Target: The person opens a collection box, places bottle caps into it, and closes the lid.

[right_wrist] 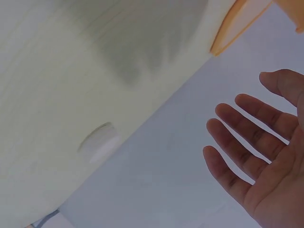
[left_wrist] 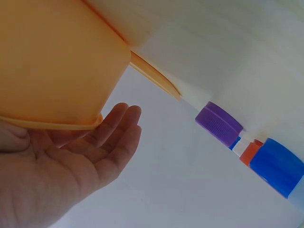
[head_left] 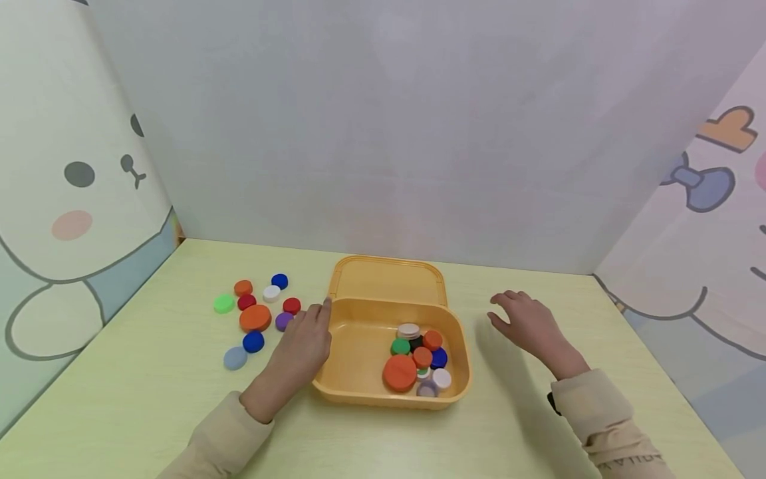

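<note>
An orange-yellow plastic box (head_left: pixel 359 397) stands on the table, its lid (head_left: pixel 389 279) open at the back. Bottle caps are gathered in its right half, among them a large red-orange cap (head_left: pixel 399 372), a green cap (head_left: pixel 400 346) and a blue cap (head_left: pixel 439 358). My left hand (head_left: pixel 302 346) rests at the left rim with loosely bent fingers; in the left wrist view the box wall hides part of it. A purple cap (head_left: pixel 284 322) lies just beyond that hand. To the right of the box, my right hand (head_left: pixel 529 326) hovers over the table, fingers spread, holding nothing.
Left of the box several loose caps lie on the table (head_left: pixel 149 372), including a large orange cap (head_left: pixel 255 319), a light green cap (head_left: pixel 224 304) and a grey-blue cap (head_left: pixel 235 358). A pale curtain (head_left: pixel 389 133) hangs behind the table, with cartoon prints at both sides.
</note>
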Action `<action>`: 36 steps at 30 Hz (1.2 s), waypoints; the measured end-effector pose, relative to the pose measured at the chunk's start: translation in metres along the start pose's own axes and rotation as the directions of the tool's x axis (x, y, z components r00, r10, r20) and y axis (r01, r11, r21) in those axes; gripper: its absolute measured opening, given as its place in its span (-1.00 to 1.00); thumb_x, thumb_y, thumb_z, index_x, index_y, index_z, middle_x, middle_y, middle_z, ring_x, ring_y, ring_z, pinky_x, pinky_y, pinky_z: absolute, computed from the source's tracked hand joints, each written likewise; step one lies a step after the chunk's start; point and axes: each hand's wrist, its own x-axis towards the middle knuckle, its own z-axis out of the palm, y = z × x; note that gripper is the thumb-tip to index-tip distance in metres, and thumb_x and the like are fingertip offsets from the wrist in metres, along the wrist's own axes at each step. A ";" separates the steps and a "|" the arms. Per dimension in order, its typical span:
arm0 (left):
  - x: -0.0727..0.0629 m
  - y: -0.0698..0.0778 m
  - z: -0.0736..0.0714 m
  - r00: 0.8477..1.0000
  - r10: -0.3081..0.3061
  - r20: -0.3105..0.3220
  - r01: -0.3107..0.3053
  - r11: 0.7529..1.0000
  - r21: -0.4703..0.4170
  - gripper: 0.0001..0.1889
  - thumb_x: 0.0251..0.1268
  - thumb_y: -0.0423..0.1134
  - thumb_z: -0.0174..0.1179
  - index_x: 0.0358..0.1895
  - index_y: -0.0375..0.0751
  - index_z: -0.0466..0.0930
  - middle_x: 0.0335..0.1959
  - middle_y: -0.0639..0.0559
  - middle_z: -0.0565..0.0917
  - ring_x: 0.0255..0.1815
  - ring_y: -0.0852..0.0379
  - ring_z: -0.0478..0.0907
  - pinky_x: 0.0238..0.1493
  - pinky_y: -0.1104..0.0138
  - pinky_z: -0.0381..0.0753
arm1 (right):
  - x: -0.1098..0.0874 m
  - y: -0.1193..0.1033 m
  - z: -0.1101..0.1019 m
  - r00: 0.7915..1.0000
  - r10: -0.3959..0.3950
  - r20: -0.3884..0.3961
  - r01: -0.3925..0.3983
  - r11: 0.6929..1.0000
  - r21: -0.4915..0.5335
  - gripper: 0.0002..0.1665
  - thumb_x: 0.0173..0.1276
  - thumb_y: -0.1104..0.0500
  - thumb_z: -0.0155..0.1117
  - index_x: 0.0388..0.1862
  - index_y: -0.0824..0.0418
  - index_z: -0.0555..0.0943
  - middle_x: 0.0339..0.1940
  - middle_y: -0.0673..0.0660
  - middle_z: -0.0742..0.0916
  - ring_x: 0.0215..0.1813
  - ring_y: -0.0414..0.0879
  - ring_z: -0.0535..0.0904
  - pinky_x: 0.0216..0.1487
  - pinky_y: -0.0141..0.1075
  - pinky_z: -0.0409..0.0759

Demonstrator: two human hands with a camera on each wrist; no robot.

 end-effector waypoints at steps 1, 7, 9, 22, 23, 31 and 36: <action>0.000 0.000 0.000 1.000 0.000 -0.001 0.000 1.000 0.000 -0.42 0.24 -0.29 0.06 0.33 -0.34 0.17 0.10 -0.21 0.46 0.00 -0.08 0.46 0.04 0.13 0.55 | -0.001 0.005 0.000 1.000 0.011 0.005 -0.011 1.000 0.000 -0.71 0.16 0.14 0.26 -0.18 0.27 0.59 -0.24 0.20 0.68 -0.25 0.14 0.57 -0.41 -0.06 0.54; 0.000 0.000 -0.001 1.000 0.004 -0.006 -0.004 1.000 0.006 -0.42 0.24 -0.29 0.06 0.33 -0.35 0.17 0.09 -0.22 0.47 -0.01 -0.07 0.46 0.03 0.14 0.55 | -0.009 0.030 0.004 0.996 0.076 0.040 -0.076 0.997 0.000 -0.70 0.16 0.14 0.23 -0.17 0.30 0.58 -0.23 0.26 0.66 -0.27 0.19 0.56 -0.44 -0.01 0.51; 0.001 0.001 -0.001 1.000 0.003 -0.002 -0.002 1.000 0.007 -0.42 0.24 -0.29 0.06 0.33 -0.35 0.17 0.09 -0.21 0.47 -0.01 -0.07 0.46 0.03 0.14 0.55 | -0.011 0.038 0.006 0.993 0.101 0.054 -0.101 0.995 -0.001 -0.69 0.17 0.14 0.22 -0.17 0.32 0.57 -0.22 0.29 0.66 -0.25 0.22 0.55 -0.40 0.04 0.50; 0.002 0.002 -0.002 1.000 -0.009 0.016 0.009 1.000 -0.002 -0.42 0.25 -0.29 0.06 0.33 -0.34 0.16 0.10 -0.21 0.46 0.00 -0.07 0.45 0.03 0.14 0.55 | -0.027 0.077 0.015 0.957 0.227 0.178 -0.234 0.972 0.017 -0.60 0.21 0.11 0.17 -0.11 0.41 0.51 -0.22 0.38 0.62 -0.31 0.23 0.54 -0.47 0.02 0.46; 0.002 0.002 -0.002 1.000 -0.012 0.018 0.012 1.000 -0.004 -0.41 0.25 -0.29 0.06 0.34 -0.34 0.16 0.10 -0.21 0.46 0.01 -0.06 0.45 0.03 0.14 0.55 | -0.027 0.078 0.015 0.954 0.235 0.187 -0.242 0.970 0.015 -0.59 0.21 0.10 0.17 -0.11 0.41 0.50 -0.23 0.38 0.62 -0.31 0.22 0.54 -0.48 0.02 0.46; 0.002 0.001 -0.001 0.999 -0.019 0.029 0.019 1.000 -0.005 -0.41 0.25 -0.28 0.05 0.34 -0.33 0.15 0.11 -0.20 0.46 0.02 -0.07 0.45 0.04 0.13 0.55 | -0.027 0.086 0.019 0.922 0.281 0.265 -0.298 0.954 0.022 -0.55 0.21 0.05 0.15 -0.11 0.42 0.49 -0.26 0.37 0.61 -0.33 0.18 0.53 -0.51 -0.02 0.45; 0.001 0.001 -0.001 1.000 -0.019 0.023 0.019 1.000 -0.007 -0.41 0.25 -0.29 0.06 0.34 -0.33 0.15 0.10 -0.21 0.46 0.01 -0.06 0.45 0.03 0.14 0.55 | -0.026 0.090 0.022 0.906 0.292 0.308 -0.313 0.949 0.021 -0.52 0.22 0.02 0.15 -0.12 0.43 0.49 -0.29 0.36 0.61 -0.38 0.11 0.52 -0.53 -0.08 0.44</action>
